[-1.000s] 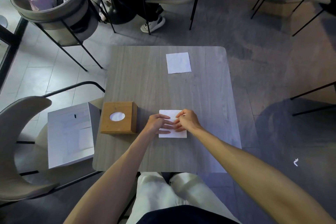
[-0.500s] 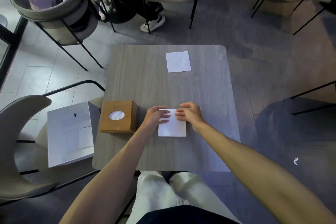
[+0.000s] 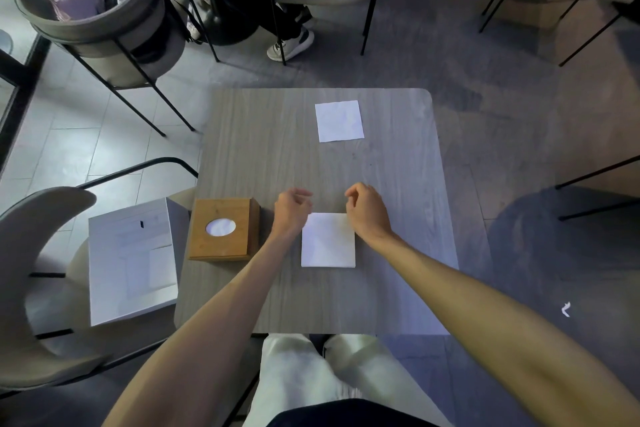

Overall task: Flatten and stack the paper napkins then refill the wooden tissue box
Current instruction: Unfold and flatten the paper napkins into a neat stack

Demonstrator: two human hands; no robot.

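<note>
A flat white napkin stack (image 3: 328, 241) lies on the grey table (image 3: 263, 149) in front of me. My left hand (image 3: 291, 209) hovers at its far left corner and my right hand (image 3: 366, 209) at its far right corner; both have loosely curled fingers and hold nothing. A second white napkin (image 3: 339, 121) lies flat near the table's far edge. The wooden tissue box (image 3: 223, 229), with an oval opening showing white tissue, stands at the table's left edge, just left of my left hand.
An open white cardboard box (image 3: 133, 260) rests on the chair (image 3: 31, 253) to my left. Chairs with bags and a seated person's legs (image 3: 287, 10) stand beyond the table's far edge. My knees are under the near edge.
Both hands have slid forward off the near napkin and lifted past its far edge; the napkin now lies uncovered and flat.
</note>
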